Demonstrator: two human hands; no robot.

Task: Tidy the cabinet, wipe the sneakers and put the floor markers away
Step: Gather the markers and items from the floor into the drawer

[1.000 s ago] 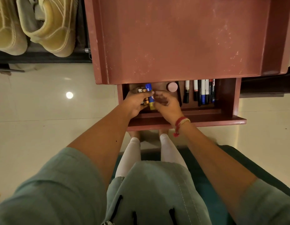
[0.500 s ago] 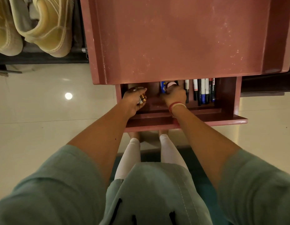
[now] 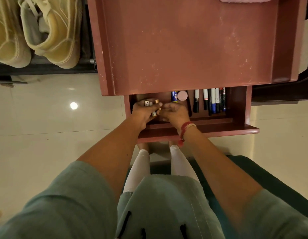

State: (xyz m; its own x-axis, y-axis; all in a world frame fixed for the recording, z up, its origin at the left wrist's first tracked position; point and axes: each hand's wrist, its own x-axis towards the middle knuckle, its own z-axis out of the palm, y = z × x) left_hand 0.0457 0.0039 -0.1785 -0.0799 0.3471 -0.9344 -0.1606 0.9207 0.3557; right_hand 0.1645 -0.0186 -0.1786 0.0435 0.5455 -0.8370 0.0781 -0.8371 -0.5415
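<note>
My left hand (image 3: 144, 112) grips small gold-capped cylindrical batteries (image 3: 147, 103) at the red-brown wooden drawer's (image 3: 237, 106) left end. My right hand (image 3: 176, 113) sits just beside it, loosely curled and empty.

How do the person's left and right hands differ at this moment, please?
The left hand grips several batteries; the right hand holds nothing visible, its fingers loosely curled. The right hand's wrist wears a red thread band; the left hand's wrist is bare. The left hand sits at the drawer's left end; the right hand is nearer its middle. Both reach into the open drawer.
</note>
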